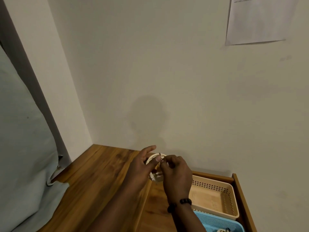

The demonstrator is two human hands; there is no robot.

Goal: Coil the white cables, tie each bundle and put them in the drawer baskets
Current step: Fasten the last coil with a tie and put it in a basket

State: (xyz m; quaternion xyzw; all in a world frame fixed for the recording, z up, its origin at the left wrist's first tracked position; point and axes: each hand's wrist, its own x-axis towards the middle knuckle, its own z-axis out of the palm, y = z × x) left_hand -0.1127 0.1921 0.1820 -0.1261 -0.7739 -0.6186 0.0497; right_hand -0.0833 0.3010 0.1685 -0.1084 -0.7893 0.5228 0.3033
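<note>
Coil (pixel 154 157) mostly hidden behind both hands above the desk (pixel 100 173), left hand (pixel 142 166) gripping it, right hand (pixel 175 173) fingers pinched on probably a tie (pixel 160 155), beige basket (pixel 215 198) alongside.

Both forearms reach forward and converge at centre; left hand (pixel 142 162) palm turned inward, index finger extended upward, thumb pressed toward the right fingertips; right hand (pixel 177 173) back facing the camera, fingers curled into a pinch meeting the left thumb; dark beaded bracelet (pixel 179 204) on right wrist.
</note>
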